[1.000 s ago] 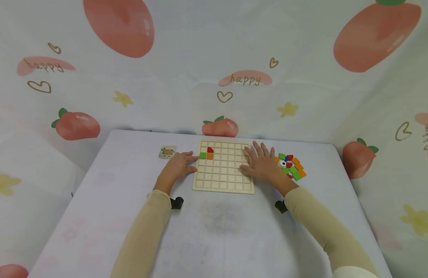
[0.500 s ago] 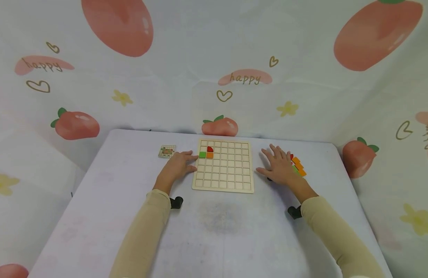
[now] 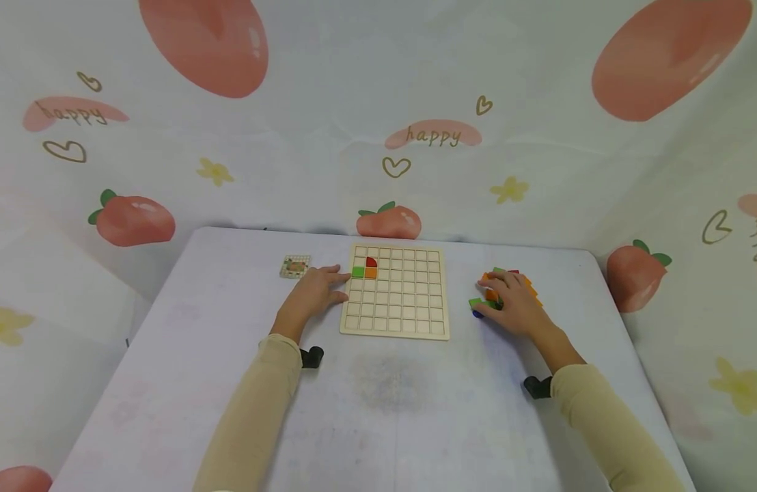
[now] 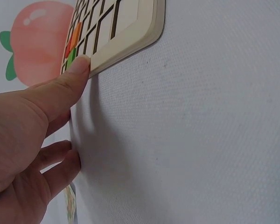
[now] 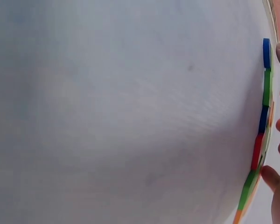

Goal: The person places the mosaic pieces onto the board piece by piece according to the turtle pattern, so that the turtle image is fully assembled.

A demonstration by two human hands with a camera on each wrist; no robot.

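Observation:
A pale wooden grid board (image 3: 409,337) lies flat at the back middle of the table. In its upper left cells sit a green square tile (image 3: 358,272), an orange square tile (image 3: 371,273) and a red quarter-round tile (image 3: 371,262). My left hand (image 3: 309,295) rests at the board's left edge, its thumb (image 4: 79,65) right at the rim in the left wrist view. My right hand (image 3: 518,309) is over a pile of coloured tiles (image 3: 475,302), fingers spread and slightly bent. It partly hides the pile. A blue tile (image 5: 266,53) stands out at one end in the right wrist view.
Left of the board, just beyond my left hand, lies a small patterned card (image 3: 295,265). A white cloth backdrop (image 3: 329,164) printed with fruit rises behind the table (image 3: 231,383). Black wrist mounts (image 3: 313,357) sit under my sleeves.
My right hand has left the board's right edge and moved right onto the tile pile, its fingers bending down. Some tiles have shifted left. My left hand stays in place.

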